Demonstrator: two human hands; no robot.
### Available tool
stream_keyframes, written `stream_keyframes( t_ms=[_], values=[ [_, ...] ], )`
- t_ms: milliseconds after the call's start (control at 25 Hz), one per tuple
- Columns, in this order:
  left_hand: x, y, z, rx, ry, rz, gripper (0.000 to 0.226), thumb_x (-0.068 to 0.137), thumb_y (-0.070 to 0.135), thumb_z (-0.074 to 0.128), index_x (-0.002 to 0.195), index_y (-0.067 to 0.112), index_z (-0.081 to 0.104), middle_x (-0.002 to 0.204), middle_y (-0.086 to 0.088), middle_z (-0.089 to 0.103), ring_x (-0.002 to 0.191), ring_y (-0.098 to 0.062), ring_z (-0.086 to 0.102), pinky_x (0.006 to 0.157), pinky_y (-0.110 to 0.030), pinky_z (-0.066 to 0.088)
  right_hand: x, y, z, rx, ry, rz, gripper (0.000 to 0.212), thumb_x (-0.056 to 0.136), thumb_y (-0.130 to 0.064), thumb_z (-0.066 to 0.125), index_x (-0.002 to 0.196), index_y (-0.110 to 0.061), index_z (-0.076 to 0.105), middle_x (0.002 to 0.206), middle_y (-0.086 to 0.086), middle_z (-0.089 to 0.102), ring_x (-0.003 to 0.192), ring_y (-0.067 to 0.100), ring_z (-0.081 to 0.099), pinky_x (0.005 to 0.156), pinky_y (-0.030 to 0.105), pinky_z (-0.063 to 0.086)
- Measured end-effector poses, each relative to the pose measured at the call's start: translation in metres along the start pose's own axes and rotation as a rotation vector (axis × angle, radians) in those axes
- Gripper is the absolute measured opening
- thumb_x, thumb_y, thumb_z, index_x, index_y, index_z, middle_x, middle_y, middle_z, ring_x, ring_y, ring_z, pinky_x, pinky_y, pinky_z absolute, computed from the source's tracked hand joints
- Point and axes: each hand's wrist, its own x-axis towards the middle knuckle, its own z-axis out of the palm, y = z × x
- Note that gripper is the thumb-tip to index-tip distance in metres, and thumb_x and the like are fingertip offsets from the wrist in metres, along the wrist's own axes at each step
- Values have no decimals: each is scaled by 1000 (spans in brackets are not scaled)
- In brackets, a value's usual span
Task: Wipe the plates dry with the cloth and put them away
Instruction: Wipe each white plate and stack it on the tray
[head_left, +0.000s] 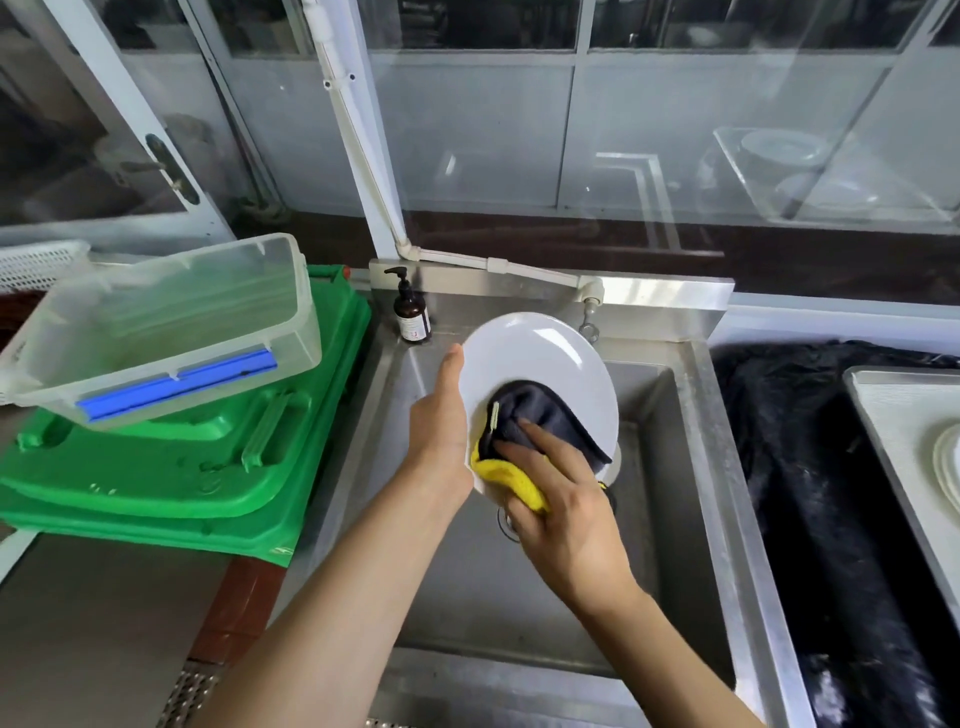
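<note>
Nearest to us, our right hand (561, 499) bunches the cloth (524, 441), grey on one face and yellow on the other, with the fingers curled over it and two fingertips pressing the grey side flat against the plate (535, 364). We judge the cloth is wadded like this so the pressure lands on one patch at a time. Our left hand (441, 415) holds the plate by its left rim, thumb lying up along the edge and the remaining fingers hidden behind, so we take it to be gripping but cannot see the back. We keep the white plate tilted towards us and above the steel sink (696, 467), probably so that any drips fall into the basin; the wiping looks to be under way, not finished. In the basin we can make out only the drain, partly hidden below our right hand. To the right, a pale tray (893, 415) lies on dark sheeting and holds a stack of white plates (948, 467) at the frame's edge; wet or dry, we cannot tell. To the left, a clear plastic tub (197, 322) with a blue clip sits tilted on green plastic lids (218, 467) and seems to hold nothing. Farther back, a brown pump bottle (410, 317) stands on the sink's rear corner.
</note>
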Motion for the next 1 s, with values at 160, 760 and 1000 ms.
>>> stream_keyframes(
  t_ms=[160,760,1000],
  values=[
    [-6,-10,0,111,-13,-58,87,54,83,64,116,22,72,108,-7,77,101,-31,72,99,-52,54,60,8,-12,-27,90,80,44,95,-22,69,138,-23,64,155,2,47,144,19,42,118,34,35],
    [-19,-10,2,142,-12,-81,77,53,77,64,102,20,75,98,-6,79,95,-30,74,91,-45,58,66,17,-24,-101,128,52,46,93,-15,70,139,-18,63,155,7,47,139,29,46,117,37,35],
    [-8,13,-8,90,-39,-11,53,75,75,62,91,27,78,91,3,80,89,-24,76,74,-36,58,22,43,-34,-208,204,125,47,89,-11,75,135,-16,66,153,9,49,135,32,48,114,42,39]
  ],
)
